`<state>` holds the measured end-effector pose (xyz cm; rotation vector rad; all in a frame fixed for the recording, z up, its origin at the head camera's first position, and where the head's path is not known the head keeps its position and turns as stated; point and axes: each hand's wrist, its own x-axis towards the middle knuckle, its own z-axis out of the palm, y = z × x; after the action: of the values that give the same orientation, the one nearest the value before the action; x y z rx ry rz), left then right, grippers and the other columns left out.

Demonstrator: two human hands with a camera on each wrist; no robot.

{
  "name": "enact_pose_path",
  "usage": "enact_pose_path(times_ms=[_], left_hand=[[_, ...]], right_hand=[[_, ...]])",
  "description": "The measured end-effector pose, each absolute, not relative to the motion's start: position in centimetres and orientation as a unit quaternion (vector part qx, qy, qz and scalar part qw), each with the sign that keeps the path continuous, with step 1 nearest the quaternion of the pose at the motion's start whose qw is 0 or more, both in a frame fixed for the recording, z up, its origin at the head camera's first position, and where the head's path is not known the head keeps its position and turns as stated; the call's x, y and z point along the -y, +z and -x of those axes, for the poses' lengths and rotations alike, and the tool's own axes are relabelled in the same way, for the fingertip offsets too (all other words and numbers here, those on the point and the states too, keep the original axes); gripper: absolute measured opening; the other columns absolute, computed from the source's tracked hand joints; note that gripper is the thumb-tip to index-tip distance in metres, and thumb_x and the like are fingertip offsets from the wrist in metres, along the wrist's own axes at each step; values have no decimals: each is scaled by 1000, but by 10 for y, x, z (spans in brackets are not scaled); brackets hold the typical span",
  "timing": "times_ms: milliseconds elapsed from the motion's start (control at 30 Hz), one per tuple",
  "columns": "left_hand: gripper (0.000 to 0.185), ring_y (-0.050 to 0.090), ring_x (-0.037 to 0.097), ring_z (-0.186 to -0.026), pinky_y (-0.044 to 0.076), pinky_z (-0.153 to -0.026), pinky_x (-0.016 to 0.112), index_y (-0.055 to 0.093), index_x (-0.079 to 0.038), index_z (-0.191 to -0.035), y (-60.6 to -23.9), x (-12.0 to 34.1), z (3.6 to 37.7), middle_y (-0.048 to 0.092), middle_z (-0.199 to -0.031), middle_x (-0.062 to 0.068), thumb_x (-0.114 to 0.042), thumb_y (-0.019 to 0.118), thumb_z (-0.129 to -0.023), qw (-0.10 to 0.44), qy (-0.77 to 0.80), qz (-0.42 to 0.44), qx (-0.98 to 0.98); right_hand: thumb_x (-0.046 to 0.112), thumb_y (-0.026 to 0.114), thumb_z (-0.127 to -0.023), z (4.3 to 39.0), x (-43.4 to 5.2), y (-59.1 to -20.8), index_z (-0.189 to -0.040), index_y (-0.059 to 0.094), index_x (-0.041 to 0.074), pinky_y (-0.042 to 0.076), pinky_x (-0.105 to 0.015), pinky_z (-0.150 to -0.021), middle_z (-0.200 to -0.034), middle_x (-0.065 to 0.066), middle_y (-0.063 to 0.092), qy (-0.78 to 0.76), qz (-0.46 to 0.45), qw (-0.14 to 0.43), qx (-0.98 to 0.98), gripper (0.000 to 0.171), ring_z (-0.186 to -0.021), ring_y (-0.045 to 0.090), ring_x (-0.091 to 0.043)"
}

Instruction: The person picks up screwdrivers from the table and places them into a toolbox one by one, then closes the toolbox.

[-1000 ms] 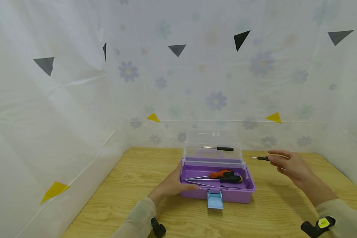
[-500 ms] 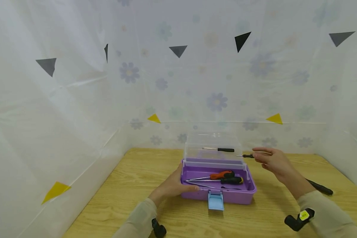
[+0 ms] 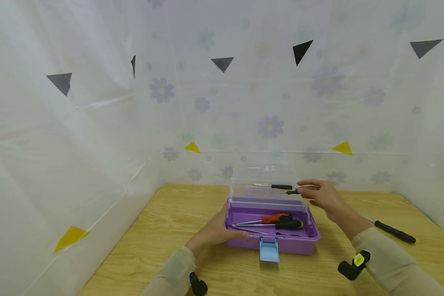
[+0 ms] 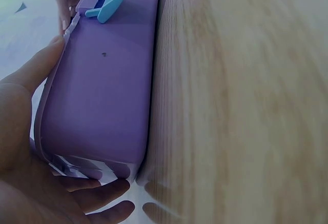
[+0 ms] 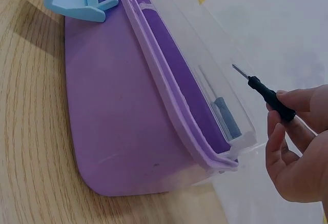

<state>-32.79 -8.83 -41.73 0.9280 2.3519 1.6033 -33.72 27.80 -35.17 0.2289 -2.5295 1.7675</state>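
Note:
A purple toolbox [image 3: 281, 241] with a clear lid [image 3: 266, 181] raised and a blue latch [image 3: 269, 250] sits on the wooden table [image 3: 170, 230]. Inside lie an orange-handled screwdriver [image 3: 277, 217] and a black-handled one [image 3: 288, 225]. My left hand [image 3: 214, 232] holds the box's left front corner [image 4: 77, 131]. My right hand [image 3: 320, 196] pinches a small black screwdriver [image 3: 292, 192] by its handle [image 5: 269, 99], just above the box's right rear edge. Another black screwdriver [image 3: 275, 186] shows through the lid.
A long black-handled screwdriver [image 3: 392, 232] lies on the table to the right of the box. White flowered plastic sheeting [image 3: 96, 144] walls the table on the left, back and right. Bare wood lies in front of and left of the box.
My right hand has carried the small black screwdriver leftward, from beside the box to over its right rear edge. The left hand has stayed on the box.

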Motion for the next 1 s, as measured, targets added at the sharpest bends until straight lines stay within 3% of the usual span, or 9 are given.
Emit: enact_pose_path(times_ms=[167, 700, 1000], left_hand=[[112, 50, 40, -134, 36, -113, 60, 13, -28, -165, -420, 87, 329, 50, -149, 13, -33, 89, -82, 73, 532, -309, -785], [114, 49, 39, -135, 33, -114, 60, 10, -29, -165, -417, 87, 328, 48, -151, 17, -36, 88, -82, 71, 530, -307, -787], [115, 48, 39, -136, 33, -114, 60, 9, -30, -165, -417, 87, 327, 47, -152, 16, -37, 88, -82, 75, 530, -303, -789]], right_hand=[[30, 69, -102, 343, -270, -354, -141, 59, -1, 47, -59, -103, -134, -21, 63, 548, -87, 31, 831, 50, -121, 60, -38], [20, 65, -104, 343, -253, -347, -144, 56, -3, 51, -57, -97, -138, -26, 60, 511, -96, 46, 853, 47, -120, 60, -42], [26, 65, -105, 339, -260, -345, -145, 55, -2, 49, -58, -99, -139, -25, 60, 522, -93, 49, 846, 50, -124, 57, -45]])
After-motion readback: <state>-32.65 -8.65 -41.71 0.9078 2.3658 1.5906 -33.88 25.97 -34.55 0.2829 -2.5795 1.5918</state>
